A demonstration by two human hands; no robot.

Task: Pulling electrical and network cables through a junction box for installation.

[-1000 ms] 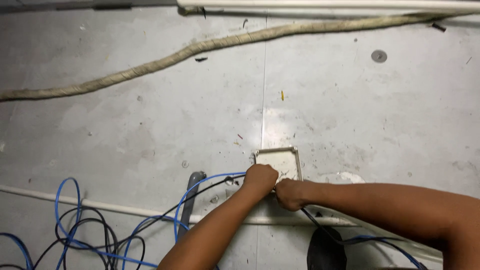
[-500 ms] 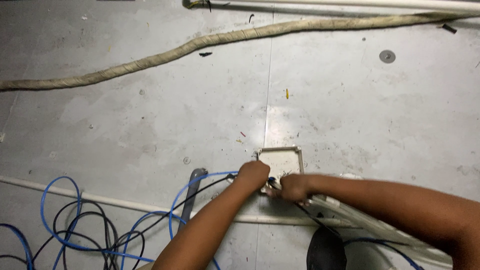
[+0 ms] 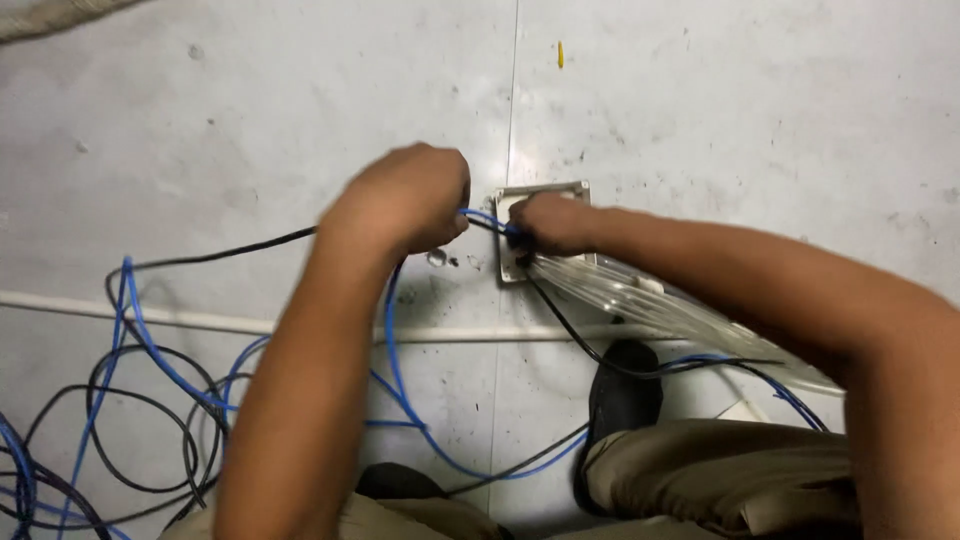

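At floor box (image 3: 545, 190), centre: left hand (image 3: 405, 200) pinches blue cable (image 3: 395, 350); right hand (image 3: 550, 222) closed on cable ends at the box mouth. Risk: hard pull kinks wire or snags on the metal rim.

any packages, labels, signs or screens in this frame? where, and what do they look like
None in view: no package, label, sign or screen.
Nearest to the hands: a square metal box set in the grey surface, which the right hand touches.
The left hand grips a blue cable; black cables loop at lower left.
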